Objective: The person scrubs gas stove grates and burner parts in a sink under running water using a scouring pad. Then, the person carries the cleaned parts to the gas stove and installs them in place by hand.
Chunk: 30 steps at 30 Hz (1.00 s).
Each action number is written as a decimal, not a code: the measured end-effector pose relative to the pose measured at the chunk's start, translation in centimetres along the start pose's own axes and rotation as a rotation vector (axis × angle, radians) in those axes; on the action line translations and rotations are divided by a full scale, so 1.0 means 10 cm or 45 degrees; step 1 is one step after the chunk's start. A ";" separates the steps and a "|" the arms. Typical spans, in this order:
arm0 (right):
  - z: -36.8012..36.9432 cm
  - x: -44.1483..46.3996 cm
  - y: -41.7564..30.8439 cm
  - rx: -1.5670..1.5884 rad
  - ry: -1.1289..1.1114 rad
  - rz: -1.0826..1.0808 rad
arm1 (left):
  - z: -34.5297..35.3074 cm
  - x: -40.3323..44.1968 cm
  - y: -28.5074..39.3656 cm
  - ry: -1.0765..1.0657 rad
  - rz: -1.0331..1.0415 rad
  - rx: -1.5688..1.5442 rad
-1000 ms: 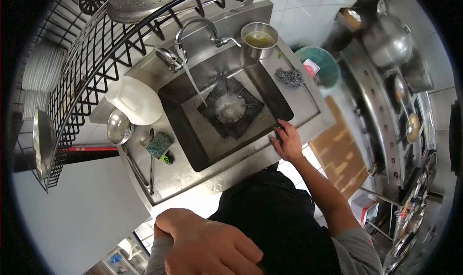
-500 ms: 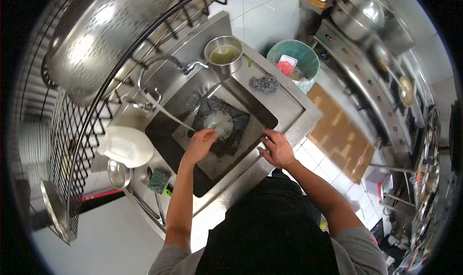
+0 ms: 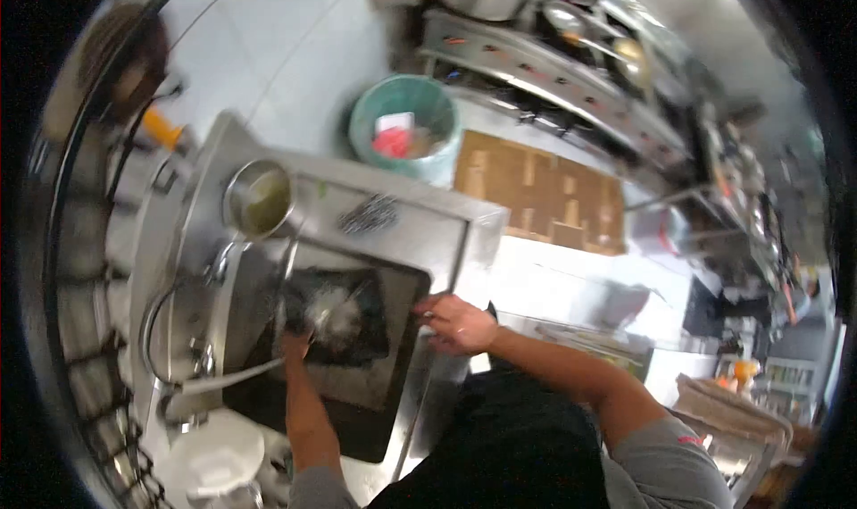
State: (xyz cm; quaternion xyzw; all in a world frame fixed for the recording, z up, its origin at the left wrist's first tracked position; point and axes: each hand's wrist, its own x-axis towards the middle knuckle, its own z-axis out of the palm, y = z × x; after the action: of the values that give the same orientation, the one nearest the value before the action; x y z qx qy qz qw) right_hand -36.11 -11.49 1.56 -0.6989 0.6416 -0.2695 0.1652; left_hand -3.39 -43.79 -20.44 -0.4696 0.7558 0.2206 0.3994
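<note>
- Currently bent over the sink [image 3: 400, 371], with the left forearm [image 3: 308, 411] reaching down nearly straight and the left hand [image 3: 295, 344] low at a tap-side corner of the dark square grate [image 3: 366, 317].
- Cannot tell the state of the left fingers, pinching or merely touching: too blurred and dark at the tips.
- Angled in from the right, bent at the elbow, with the right hand [image 3: 457, 323] at the near rim, palm down; curled there, with fingers [image 3: 428, 312] close together. Cannot tell whether gripping or just resting.
- Set in the basin toward the right-hand end, as for the grate, with pale water foaming over the middle.
- Flanked near the left wrist by a slanting stream of water [image 3: 237, 377] from the curved tap [image 3: 145, 339], and farther left by a white container [image 3: 214, 455].
- Bounded on the right by the raised-edge table [image 3: 437, 241], with steel wool [image 3: 368, 214] and a metal pot [image 3: 259, 198] on it, the latter at the far corner; beyond that edge, near a green bin [image 3: 406, 129].
- Open for moving along the strip of basin between grate and near wall, and more widely toward the left-hand end.
</note>
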 end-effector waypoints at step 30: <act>-0.03 0.07 -0.09 -0.008 0.015 0.004 | -0.02 -0.37 -0.13 0.556 -0.065 -0.553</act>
State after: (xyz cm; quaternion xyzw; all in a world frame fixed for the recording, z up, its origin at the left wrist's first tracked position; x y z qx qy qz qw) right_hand -35.55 -12.05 2.44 -0.6970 0.6444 -0.2711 0.1596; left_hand -1.43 -42.56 -17.27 -0.5992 0.7468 0.2609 0.1232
